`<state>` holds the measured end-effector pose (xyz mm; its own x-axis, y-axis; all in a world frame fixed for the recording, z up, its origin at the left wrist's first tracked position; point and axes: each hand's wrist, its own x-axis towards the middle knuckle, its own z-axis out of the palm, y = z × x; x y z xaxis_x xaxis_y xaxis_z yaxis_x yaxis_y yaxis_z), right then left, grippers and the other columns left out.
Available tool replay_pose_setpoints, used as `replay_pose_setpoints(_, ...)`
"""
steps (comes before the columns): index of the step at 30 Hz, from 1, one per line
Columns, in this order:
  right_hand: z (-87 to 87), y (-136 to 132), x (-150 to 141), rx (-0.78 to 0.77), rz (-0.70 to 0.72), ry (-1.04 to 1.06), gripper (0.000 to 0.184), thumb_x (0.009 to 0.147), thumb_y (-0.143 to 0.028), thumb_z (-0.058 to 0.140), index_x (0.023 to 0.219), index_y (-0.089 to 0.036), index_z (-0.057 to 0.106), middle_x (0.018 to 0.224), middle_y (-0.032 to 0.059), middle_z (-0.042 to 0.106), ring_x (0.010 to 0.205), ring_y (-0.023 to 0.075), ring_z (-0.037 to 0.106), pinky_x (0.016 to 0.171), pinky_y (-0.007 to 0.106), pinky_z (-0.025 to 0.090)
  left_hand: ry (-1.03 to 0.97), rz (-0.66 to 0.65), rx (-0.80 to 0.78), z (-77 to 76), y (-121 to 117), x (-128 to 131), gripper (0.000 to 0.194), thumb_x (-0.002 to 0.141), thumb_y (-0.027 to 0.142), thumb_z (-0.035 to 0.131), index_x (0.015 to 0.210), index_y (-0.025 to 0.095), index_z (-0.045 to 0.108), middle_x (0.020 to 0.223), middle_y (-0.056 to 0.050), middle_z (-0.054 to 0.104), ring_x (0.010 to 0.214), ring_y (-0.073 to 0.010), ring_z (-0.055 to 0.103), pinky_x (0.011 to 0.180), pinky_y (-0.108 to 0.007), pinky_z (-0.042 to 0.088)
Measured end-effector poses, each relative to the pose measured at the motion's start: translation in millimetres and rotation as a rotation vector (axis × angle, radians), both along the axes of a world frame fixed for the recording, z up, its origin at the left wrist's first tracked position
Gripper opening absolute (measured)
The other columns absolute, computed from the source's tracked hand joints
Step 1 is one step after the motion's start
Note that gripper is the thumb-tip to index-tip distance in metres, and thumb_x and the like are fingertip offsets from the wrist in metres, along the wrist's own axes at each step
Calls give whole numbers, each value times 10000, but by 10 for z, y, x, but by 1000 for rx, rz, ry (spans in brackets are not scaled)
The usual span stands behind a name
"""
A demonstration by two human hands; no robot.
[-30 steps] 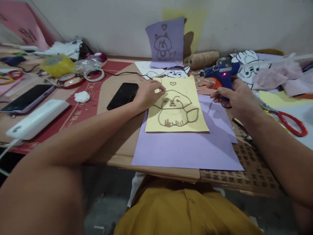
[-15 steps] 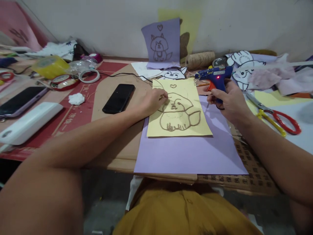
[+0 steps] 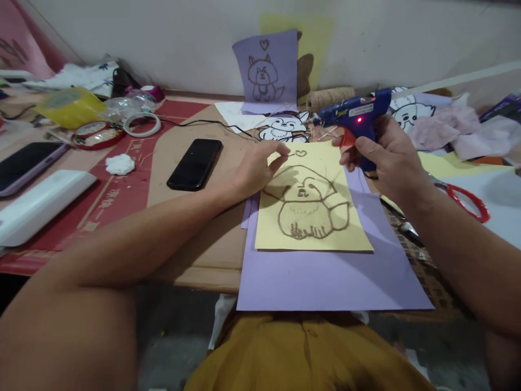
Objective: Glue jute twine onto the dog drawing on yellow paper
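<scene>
My right hand grips a blue glue gun with a red trigger and a lit red light. The gun is held above the paper's upper right, its nozzle pointing left. My left hand is pinched at the upper left of a yellow sheet, with the tip of a thin strand showing at its fingertips. On that sheet a fox-like animal is outlined in brown cord-like lines, below a small heart. A larger purple sheet lies underneath.
A black phone lies left of the papers. Behind them are a purple fox picture, a twine roll and a paper fox cutout. Red-handled scissors lie partly behind my right forearm. White tape sits at left.
The yellow and purple sheets have shifted toward me and slightly right. My left fingers have moved up the sheet, nearer the heart. The glue gun remains in my right hand, nozzle slightly farther left.
</scene>
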<state>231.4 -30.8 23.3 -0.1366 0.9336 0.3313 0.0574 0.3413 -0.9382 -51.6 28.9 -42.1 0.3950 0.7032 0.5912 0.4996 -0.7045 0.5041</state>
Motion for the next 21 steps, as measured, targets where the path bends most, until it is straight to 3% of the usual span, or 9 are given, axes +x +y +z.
replay_pose_setpoints(3, 3, -95, 2, -11, 6, -75, 339, 969, -319, 797, 1181, -266, 538, 1026, 16, 754, 679, 131, 652, 611, 309, 492, -55, 18, -54, -59, 14, -7, 87, 1007, 156, 671, 993, 195, 748, 1002, -56, 822, 911, -181, 734, 881, -316, 577)
replay_pose_setpoints(5, -8, -145, 33, -33, 22, -144, 300, 1007, -325, 757, 1201, -262, 538, 1009, 12, 752, 646, 124, 609, 593, 306, 478, -69, 34, -70, -92, 18, 3, 86, 998, 160, 687, 963, 192, 758, 939, -45, 803, 842, -169, 696, 821, -300, 553)
replay_pose_setpoints(11, -35, -172, 202, -61, 87, -428, 230, 1058, -421, 693, 1133, -241, 571, 916, 4, 707, 594, 111, 538, 543, 301, 415, -45, 44, -140, -102, 16, 23, 105, 960, 138, 730, 928, 203, 807, 903, -42, 797, 801, -170, 668, 801, -313, 534)
replay_pose_setpoints(16, -75, -159, 325, -26, 61, -684, 407, 1051, -654, 670, 1068, -252, 607, 847, -1, 627, 660, 152, 535, 591, 338, 427, -45, 51, -223, -95, 19, 6, 111, 931, 115, 744, 916, 197, 817, 916, -42, 810, 794, -162, 680, 787, -301, 534)
replay_pose_setpoints(21, -94, -184, 305, -38, 33, -778, 506, 1022, -737, 633, 1083, -235, 639, 879, 27, 617, 697, 187, 518, 647, 375, 410, -30, 52, -296, -96, 33, -19, 87, 914, 143, 746, 923, 192, 818, 897, -39, 814, 792, -164, 694, 773, -297, 543)
